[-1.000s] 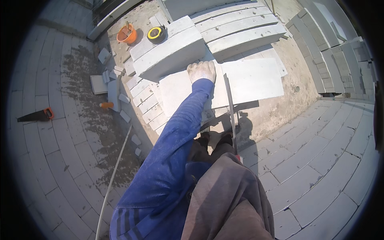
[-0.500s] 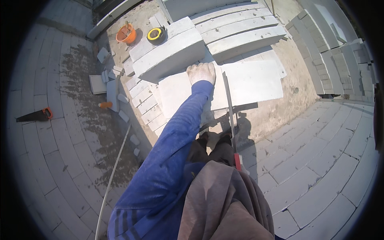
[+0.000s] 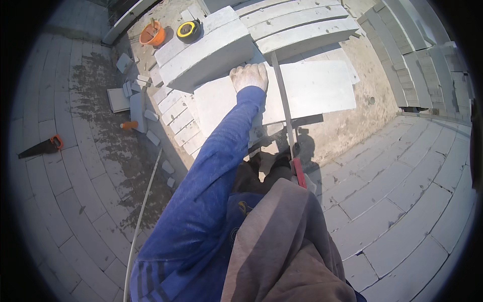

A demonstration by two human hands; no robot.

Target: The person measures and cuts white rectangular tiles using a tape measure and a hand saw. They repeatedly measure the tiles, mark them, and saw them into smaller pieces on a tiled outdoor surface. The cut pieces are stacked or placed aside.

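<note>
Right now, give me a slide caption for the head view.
Left hand steadies a pale block while a red-handled saw cuts across it, outdoors on paving.

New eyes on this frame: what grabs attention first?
The left hand in a blue sleeve presses flat on a pale block at centre. Just right of it, a long handsaw with a red handle crosses the block. Upper left, an orange bucket and a yellow tape measure stand out.

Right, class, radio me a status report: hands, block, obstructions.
Left hand flat on white block. Right hand hidden; saw blade lies across block. Nothing blocking the blade.
</note>
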